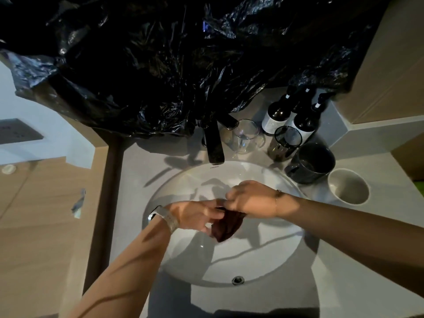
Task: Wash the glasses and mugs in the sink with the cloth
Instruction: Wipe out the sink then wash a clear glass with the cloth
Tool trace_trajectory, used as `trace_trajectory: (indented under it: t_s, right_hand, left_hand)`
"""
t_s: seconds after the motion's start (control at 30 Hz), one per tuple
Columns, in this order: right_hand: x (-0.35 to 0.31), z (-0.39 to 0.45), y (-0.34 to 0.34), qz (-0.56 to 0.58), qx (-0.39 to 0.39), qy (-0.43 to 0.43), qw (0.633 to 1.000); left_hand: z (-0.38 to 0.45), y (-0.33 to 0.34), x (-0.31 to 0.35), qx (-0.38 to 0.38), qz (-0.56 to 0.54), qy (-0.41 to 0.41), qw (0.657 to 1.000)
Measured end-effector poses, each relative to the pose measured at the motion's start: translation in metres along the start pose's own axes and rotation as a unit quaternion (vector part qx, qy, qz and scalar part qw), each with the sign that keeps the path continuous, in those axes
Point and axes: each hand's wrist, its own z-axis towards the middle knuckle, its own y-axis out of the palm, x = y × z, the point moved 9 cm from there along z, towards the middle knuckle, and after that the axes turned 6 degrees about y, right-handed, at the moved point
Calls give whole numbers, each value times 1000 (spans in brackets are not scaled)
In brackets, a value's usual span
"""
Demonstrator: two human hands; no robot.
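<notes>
Over white sink [174,255], near middle: left hand [195,216] and right hand [250,200] both pinched dark cloth [227,228], bunched, hanging between them above basin. Right of sink on counter [367,260]: white mug [348,187], then dark mug [312,164] just beyond. Farther: dark-rimmed glass [285,143], clear glass [246,136] beside black tap [214,143]. Farthest: dark bottles [277,115], black plastic sheet [172,65] overhead

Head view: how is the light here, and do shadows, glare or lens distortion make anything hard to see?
Head view: dim light; hard arm shadows cross the sink; glints on the black plastic sheet; wide-angle bending at the edges; both hands, left hand and right hand, hold the dark cloth, slightly blurred.
</notes>
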Motion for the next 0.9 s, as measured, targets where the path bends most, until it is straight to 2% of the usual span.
trace_trajectory:
  t_s: [0.1, 0.17, 0.23, 0.27, 0.33, 0.37, 0.43, 0.47, 0.5, 0.53, 0.6, 0.67, 0.73, 0.8, 0.9]
  right_hand:
    - [0, 3, -4, -42, -3, 12, 999]
    - [4, 2, -6, -49, 7, 32, 998]
    - [11, -2, -4, -36, 7, 74, 997]
    - [16, -2, 3, -27, -20, 107, 994]
    - [30, -2, 30, 18, -126, 220, 967]
    - [36, -3, 45, 61, -178, 289, 938]
    - [42, -6, 69, 187, -225, 403, 867]
    - [42, -9, 78, 252, -232, 437, 832]
    - [40, -14, 88, 319, -244, 460, 791]
    - [34, -19, 98, 389, -265, 472, 745]
    - [16, -28, 114, 521, -301, 471, 645]
    - [3, -36, 125, 613, -324, 479, 538]
    - [-5, -38, 134, 682, -331, 466, 455]
    - [-12, -39, 139, 726, -355, 423, 411]
    - [-24, -40, 146, 755, -391, 379, 366]
  left_hand:
    - [12, 31, 1, -62, 67, -23, 996]
    - [19, 38, 3, -24, 79, -32, 996]
    - [22, 24, 6, 72, 181, -37, 980]
    - [23, 14, 8, 128, 277, -47, 951]
    - [25, -1, 25, 221, 493, -48, 840]
    - [26, -4, 33, 255, 571, -50, 779]
    - [22, -8, 46, 307, 681, -92, 658]
    - [20, -10, 49, 310, 709, -112, 624]
    - [27, -10, 49, 283, 742, -85, 602]
    - [33, -8, 47, 242, 758, -47, 604]
    - [36, -3, 36, 174, 783, -33, 596]
    - [45, -6, 28, 158, 793, -26, 587]
    - [53, -5, 24, 142, 801, -18, 581]
    - [57, -2, 22, 133, 801, 2, 583]
    - [58, -4, 16, 142, 789, 15, 597]
